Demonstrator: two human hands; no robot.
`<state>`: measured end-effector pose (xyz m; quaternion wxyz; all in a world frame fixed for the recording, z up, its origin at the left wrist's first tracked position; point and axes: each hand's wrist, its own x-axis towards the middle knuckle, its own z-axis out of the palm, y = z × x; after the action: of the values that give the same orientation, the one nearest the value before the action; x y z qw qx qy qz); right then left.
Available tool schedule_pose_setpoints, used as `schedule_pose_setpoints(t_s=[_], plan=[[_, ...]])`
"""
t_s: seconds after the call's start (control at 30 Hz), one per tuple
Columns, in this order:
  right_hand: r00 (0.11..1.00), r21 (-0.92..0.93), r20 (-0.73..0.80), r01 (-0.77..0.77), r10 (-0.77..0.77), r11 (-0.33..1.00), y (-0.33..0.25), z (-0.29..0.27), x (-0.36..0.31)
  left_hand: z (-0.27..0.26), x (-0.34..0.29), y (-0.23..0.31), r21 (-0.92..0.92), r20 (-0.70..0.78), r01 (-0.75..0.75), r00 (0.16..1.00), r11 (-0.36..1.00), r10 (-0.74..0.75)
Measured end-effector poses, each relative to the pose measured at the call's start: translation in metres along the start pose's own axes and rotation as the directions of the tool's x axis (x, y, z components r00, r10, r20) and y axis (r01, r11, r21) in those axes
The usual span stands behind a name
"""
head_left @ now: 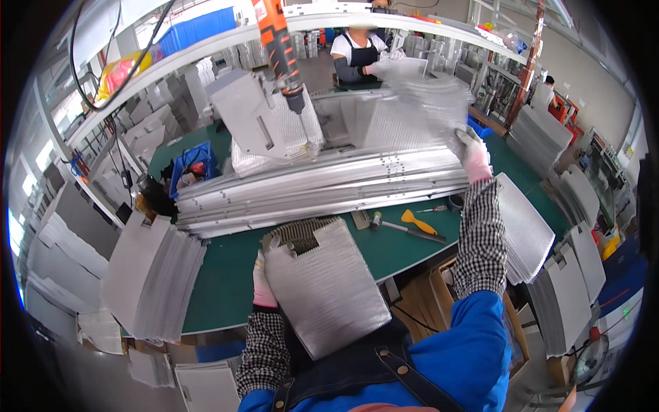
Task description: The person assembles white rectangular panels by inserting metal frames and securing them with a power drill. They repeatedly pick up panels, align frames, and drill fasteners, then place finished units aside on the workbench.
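Left hand (263,278) is clamped on the left edge of the near silver panel (329,288), which overhangs the near edge of the green bench (223,281). Right hand (472,151) is way over at the right edge of the far silver sheet (422,117); that one's blurry, so can't tell if the fingers are really closed on it. Honestly, I'd support the near panel so it doesn't flex, handle the far sheet by its edge, and mind the long metal strips (322,189) between them, plus the hammer (377,220).
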<state>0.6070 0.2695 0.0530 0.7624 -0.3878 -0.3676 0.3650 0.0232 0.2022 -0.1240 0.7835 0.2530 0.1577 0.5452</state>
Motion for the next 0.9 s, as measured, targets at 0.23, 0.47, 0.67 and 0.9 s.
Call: schedule_pose_setpoints(t_s=[0.23,0.47,0.67,0.9], plan=[[0.997,0.144,-0.06,-0.048,0.057,0.988,0.049,-0.038,-0.15,0.002,-0.004,0.001,0.018,-0.017,-0.003,1.0,1.0,0.003],[0.884,-0.189,0.125,-0.425,0.451,0.885,0.085,0.065,-0.312,-0.005,0.001,0.004,-0.03,-0.109,0.034,0.993,0.999,-0.037],[0.683,-0.37,0.237,-0.594,0.691,0.714,0.107,0.115,-0.342,-0.01,0.003,0.002,0.016,-0.217,0.032,0.976,0.999,-0.028],[0.634,-0.45,0.205,-0.615,0.745,0.647,0.125,0.106,-0.345,-0.018,0.013,0.001,-0.231,0.049,0.099,0.995,0.968,-0.09]])
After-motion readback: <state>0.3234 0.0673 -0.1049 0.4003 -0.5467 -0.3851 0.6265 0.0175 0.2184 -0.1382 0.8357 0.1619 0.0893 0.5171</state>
